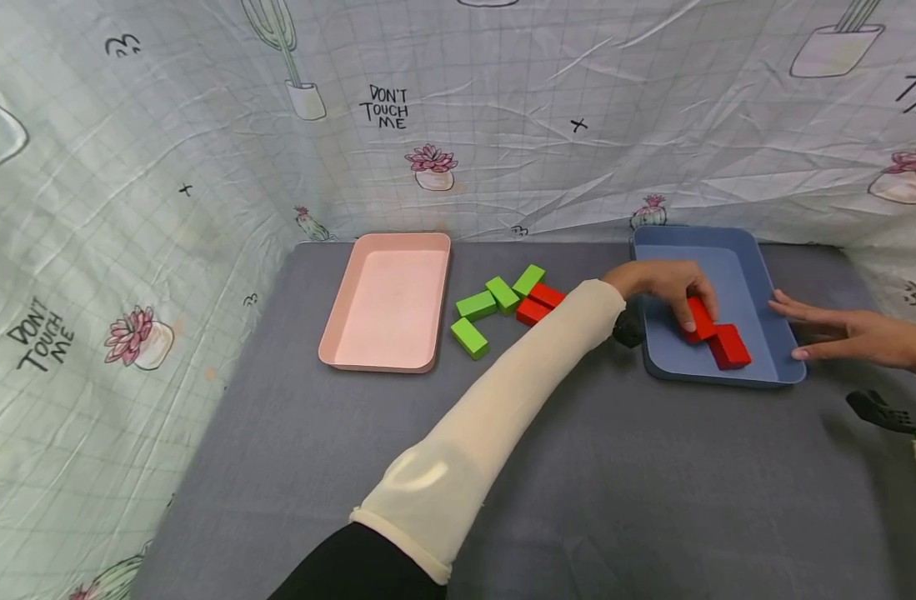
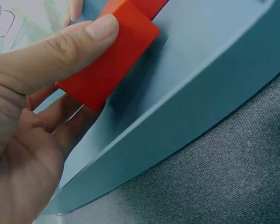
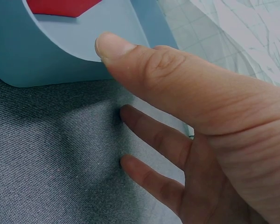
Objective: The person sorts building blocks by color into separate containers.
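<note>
My left hand (image 1: 663,279) reaches into the blue tray (image 1: 698,246) and pinches a red block (image 1: 699,321) between thumb and fingers. In the left wrist view, the thumb lies along the top of this red block (image 2: 114,60), with fingers beneath it. Another red block (image 1: 730,347) sits in the tray, right up against the held one in the head view. At the tray's right side is my right hand (image 1: 851,333), its fingers extended and holding nothing. The right wrist view shows its thumb (image 3: 144,63) at the tray's rim.
A pink tray (image 1: 386,304) lies to the left on the grey tabletop (image 1: 277,467). Between the trays are several green blocks (image 1: 476,305) and red blocks (image 1: 533,312), the red ones partly hidden by my left sleeve (image 1: 495,417). A patterned cloth (image 1: 503,183) hangs behind.
</note>
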Tool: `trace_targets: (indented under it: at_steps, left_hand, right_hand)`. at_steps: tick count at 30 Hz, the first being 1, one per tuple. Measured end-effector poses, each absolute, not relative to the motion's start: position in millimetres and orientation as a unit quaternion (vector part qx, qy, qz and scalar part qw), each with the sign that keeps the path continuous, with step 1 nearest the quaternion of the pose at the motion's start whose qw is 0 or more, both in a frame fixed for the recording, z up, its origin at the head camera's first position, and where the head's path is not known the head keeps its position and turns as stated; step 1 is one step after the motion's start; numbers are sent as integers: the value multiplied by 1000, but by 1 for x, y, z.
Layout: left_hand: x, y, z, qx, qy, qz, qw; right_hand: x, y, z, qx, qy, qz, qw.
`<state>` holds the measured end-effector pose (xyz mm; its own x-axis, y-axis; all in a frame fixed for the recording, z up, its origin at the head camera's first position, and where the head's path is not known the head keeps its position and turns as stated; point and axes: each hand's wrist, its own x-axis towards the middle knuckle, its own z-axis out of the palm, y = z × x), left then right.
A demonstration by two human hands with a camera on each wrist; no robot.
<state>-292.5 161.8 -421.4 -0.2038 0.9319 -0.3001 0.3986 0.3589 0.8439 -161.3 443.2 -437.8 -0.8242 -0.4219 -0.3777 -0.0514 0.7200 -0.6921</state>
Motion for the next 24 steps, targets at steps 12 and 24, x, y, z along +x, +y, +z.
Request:
trace_targets:
  at_steps: [12,24]
  left_hand:
    - [-297,165,-421,480,719,294,408]
    - [-293,160,-417,509,692,330,391]
  right_hand:
    - [-162,447,-440,-141,884,-360,262]
    - [-163,446,-438,-146,889,-348,258]
